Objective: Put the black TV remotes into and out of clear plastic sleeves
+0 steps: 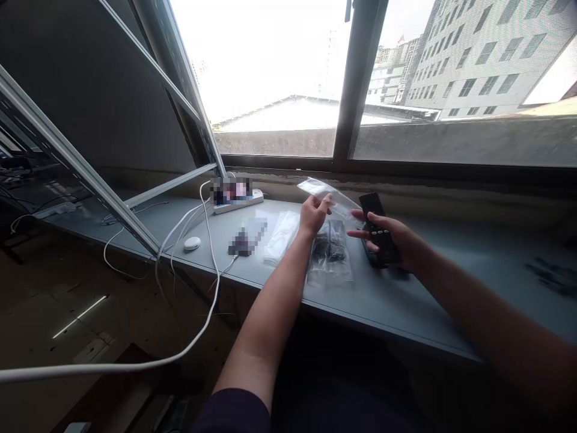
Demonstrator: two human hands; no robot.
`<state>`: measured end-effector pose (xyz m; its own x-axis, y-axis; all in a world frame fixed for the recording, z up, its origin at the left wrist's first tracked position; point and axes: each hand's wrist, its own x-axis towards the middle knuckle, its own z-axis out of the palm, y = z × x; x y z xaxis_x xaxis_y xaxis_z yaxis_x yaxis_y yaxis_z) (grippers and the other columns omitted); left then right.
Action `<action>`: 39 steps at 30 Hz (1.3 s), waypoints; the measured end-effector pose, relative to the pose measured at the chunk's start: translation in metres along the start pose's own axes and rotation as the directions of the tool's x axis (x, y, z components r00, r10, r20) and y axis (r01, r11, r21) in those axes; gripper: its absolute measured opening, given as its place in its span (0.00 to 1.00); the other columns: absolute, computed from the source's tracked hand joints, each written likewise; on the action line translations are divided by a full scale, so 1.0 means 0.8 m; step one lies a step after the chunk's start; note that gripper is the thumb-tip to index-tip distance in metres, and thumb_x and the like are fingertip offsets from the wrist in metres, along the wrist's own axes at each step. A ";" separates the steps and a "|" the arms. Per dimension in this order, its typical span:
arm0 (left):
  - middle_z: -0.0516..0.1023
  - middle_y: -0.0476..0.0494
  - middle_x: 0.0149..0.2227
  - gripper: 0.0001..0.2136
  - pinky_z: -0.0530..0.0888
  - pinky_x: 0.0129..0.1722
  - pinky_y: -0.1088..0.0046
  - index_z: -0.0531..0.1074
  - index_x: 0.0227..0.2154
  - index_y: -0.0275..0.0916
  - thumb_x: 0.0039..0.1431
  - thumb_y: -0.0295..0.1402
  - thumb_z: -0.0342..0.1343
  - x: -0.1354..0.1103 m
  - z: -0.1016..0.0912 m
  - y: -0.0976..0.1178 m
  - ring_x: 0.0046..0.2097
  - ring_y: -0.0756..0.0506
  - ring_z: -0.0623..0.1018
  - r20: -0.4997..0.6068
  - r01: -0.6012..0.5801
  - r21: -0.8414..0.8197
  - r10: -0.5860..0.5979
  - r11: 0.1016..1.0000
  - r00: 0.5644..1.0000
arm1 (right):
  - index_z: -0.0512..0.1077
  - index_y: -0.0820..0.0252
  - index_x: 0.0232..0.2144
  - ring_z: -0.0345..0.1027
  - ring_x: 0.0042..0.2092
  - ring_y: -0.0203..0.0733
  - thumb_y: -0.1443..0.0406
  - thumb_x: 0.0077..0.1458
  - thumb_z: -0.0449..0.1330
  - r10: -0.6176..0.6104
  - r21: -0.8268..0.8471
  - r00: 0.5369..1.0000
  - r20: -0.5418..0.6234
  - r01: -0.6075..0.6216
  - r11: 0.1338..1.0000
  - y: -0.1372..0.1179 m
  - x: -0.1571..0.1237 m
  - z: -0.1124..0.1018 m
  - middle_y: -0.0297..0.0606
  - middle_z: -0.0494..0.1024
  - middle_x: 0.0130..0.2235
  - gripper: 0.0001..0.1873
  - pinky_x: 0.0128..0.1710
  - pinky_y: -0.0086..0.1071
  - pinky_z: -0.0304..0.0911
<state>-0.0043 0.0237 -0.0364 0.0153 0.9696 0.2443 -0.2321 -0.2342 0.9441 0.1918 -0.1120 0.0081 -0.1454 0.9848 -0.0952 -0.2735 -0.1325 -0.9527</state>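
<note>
My left hand (pixel 315 213) pinches a clear plastic bag (pixel 343 203), which stretches across toward the right hand. In my right hand (pixel 391 233) is a black remote control (pixel 377 225), its thumb lying over the front near a row of light buttons. The right fingers reach out behind the remote, close to the bag's end; whether they touch it I cannot tell. Below the hands a clear bag with dark items inside (pixel 331 252) lies on the table. A stack of flat clear bags (pixel 282 236) rests left of it, partly covered by my left forearm. Another dark object sits under the right hand, mostly hidden.
A power strip (pixel 238 203) with white cables (pixel 208 240) stands at the back left. Near it lie a small white round device (pixel 192 243) and a blurred-out object (pixel 247 236). Dark items (pixel 552 275) are at the far right. A metal frame (pixel 81 159) slants over the left side.
</note>
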 end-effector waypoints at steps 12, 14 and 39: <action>0.89 0.38 0.46 0.13 0.80 0.43 0.74 0.83 0.52 0.37 0.76 0.36 0.58 0.026 -0.023 0.005 0.41 0.48 0.86 -0.281 0.042 -0.558 -0.237 0.828 0.930 | 0.85 0.60 0.55 0.81 0.28 0.45 0.56 0.67 0.72 -0.042 -0.091 0.999 0.017 0.043 0.995 0.014 0.009 -0.007 0.54 0.89 0.49 0.20 0.15 0.32 0.67; 0.89 0.38 0.47 0.12 0.80 0.43 0.74 0.83 0.51 0.37 0.76 0.37 0.58 0.025 -0.026 0.007 0.40 0.48 0.86 -0.293 0.041 -0.581 -0.256 0.813 0.921 | 0.85 0.59 0.55 0.82 0.29 0.47 0.55 0.67 0.72 -0.041 -0.100 0.999 0.011 0.042 0.994 0.014 0.010 -0.007 0.54 0.89 0.49 0.19 0.15 0.32 0.67; 0.89 0.40 0.46 0.12 0.82 0.44 0.78 0.81 0.56 0.35 0.73 0.30 0.64 0.027 -0.032 0.018 0.36 0.53 0.84 -0.360 -0.022 -0.659 -0.289 0.752 0.887 | 0.85 0.57 0.54 0.72 0.22 0.39 0.54 0.65 0.73 -0.048 -0.133 0.999 -0.019 0.046 0.990 0.006 0.004 -0.002 0.51 0.90 0.47 0.20 0.17 0.32 0.70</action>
<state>-0.0323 0.0427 -0.0230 -0.2698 0.9533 -0.1361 -0.8154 -0.1510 0.5589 0.1913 -0.1097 0.0025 -0.1143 0.9920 -0.0543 -0.1505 -0.0714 -0.9860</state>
